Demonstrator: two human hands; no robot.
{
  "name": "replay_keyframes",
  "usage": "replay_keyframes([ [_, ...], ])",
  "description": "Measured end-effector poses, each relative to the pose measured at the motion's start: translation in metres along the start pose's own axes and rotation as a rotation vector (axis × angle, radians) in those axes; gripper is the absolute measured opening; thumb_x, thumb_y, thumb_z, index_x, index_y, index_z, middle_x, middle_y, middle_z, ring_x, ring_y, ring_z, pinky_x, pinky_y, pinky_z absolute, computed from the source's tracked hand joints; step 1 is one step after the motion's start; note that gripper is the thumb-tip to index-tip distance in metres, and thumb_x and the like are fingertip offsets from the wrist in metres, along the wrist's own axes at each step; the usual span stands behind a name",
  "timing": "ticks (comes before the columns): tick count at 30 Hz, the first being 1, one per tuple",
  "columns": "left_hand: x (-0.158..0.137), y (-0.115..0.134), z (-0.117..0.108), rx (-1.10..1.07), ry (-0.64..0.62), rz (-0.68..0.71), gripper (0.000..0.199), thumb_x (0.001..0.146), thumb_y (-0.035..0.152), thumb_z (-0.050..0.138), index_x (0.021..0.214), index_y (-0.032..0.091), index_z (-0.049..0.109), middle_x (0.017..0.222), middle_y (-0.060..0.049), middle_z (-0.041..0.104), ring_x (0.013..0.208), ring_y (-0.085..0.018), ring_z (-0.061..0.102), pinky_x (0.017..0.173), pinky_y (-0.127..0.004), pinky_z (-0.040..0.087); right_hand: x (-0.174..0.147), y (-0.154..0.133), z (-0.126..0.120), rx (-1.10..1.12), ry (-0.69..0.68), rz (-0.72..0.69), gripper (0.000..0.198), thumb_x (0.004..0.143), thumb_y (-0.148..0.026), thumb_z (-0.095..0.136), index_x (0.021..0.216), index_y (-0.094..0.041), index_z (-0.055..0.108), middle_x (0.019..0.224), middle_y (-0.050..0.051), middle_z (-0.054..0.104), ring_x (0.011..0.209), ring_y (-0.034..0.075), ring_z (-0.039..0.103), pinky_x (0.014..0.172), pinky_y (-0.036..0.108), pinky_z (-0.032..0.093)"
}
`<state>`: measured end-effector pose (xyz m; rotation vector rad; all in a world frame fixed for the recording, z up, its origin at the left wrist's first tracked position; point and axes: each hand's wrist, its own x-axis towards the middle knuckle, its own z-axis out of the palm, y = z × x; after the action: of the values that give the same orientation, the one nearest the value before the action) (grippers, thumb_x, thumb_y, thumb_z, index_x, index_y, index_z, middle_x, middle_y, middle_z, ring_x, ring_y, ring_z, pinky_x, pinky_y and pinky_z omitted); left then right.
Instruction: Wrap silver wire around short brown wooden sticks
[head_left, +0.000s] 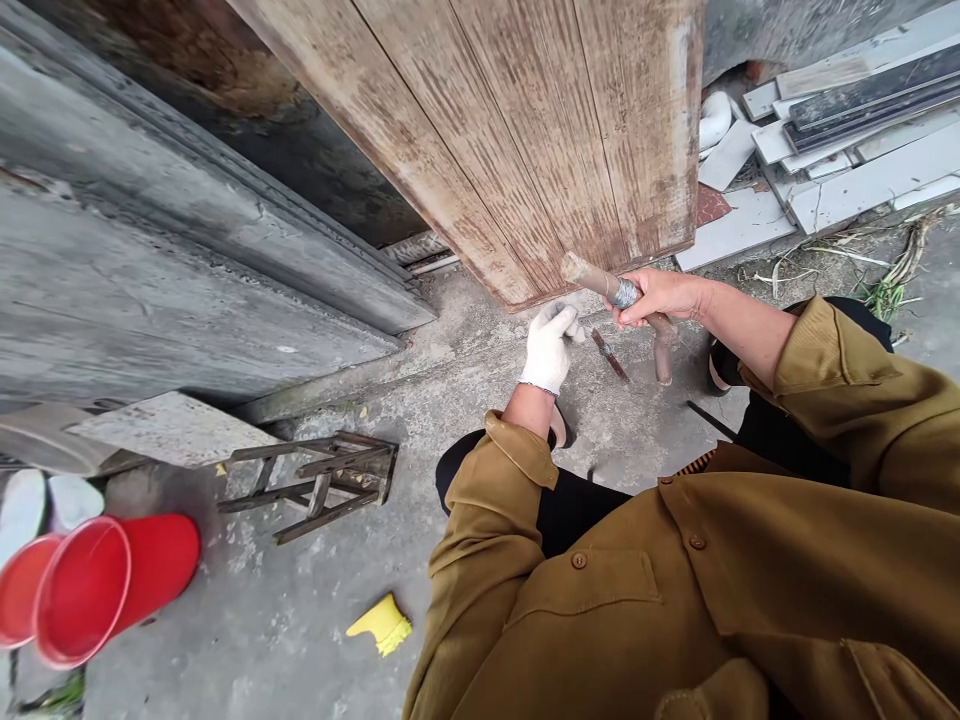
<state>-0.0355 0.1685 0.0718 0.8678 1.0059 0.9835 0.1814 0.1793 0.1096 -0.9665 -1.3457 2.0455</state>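
My right hand (656,297), bare, is closed around a crooked wooden stick (589,275). A band of silvery wire (626,293) is wound around the stick beside my fingers, and the stick's bent end points down toward me. My left hand (549,345) wears a white knit glove, and its fingers are curled together just left of the stick. Whatever those fingers hold, if anything, is too small to make out. On the concrete below, between both hands, lies a short rusty-brown rod (610,356) with wire wrapped around its middle.
A weathered wooden plank panel (540,130) stands ahead, with a concrete slab (165,250) to its left. Stacked tile strips (862,130) lie at right. An overturned wooden stool (326,480), red buckets (161,570) and a yellow object (382,625) are on the left-hand ground.
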Motion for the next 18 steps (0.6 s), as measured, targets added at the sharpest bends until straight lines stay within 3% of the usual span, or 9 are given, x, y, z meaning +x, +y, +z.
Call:
replay_keyframes([
  [4,0.0,0.003,-0.003,-0.022,0.005,-0.011,0.03,0.075,0.041,0.074,0.076,0.02,0.053,0.056,0.006,0.037,0.048,-0.008,0.039,0.056,-0.027,0.044,-0.004,-0.01,-0.003,-0.195,0.031,0.019,0.032,0.058,-0.013,0.083,0.085,-0.016,0.067,0.074,0.001,0.068,0.057,0.009,0.054,0.051,0.022,0.041],
  [8,-0.007,0.005,0.003,0.074,-0.112,-0.07,0.029,0.075,0.042,0.075,0.081,0.019,0.058,0.052,0.008,0.036,0.045,-0.007,0.036,0.059,-0.03,0.046,-0.006,-0.012,-0.004,-0.206,0.066,-0.013,0.036,0.062,-0.015,0.081,0.096,-0.017,0.069,0.082,0.0,0.069,0.06,0.009,0.053,0.053,0.022,0.041],
  [14,-0.016,0.0,0.014,0.274,-0.193,-0.176,0.034,0.072,0.04,0.083,0.094,0.021,0.066,0.054,0.002,0.054,0.059,-0.017,0.057,0.066,-0.036,0.048,0.003,-0.001,0.013,-0.089,0.148,-0.092,0.032,0.065,-0.021,0.078,0.092,-0.016,0.062,0.087,0.001,0.068,0.065,0.009,0.055,0.057,0.022,0.043],
  [18,-0.016,0.002,0.016,0.327,-0.223,-0.151,0.033,0.073,0.043,0.081,0.093,0.021,0.066,0.058,-0.001,0.06,0.058,-0.017,0.057,0.064,-0.035,0.046,0.007,-0.001,0.019,-0.158,0.257,-0.116,0.033,0.061,-0.021,0.079,0.086,-0.016,0.058,0.078,-0.001,0.064,0.071,0.011,0.057,0.064,0.024,0.046],
])
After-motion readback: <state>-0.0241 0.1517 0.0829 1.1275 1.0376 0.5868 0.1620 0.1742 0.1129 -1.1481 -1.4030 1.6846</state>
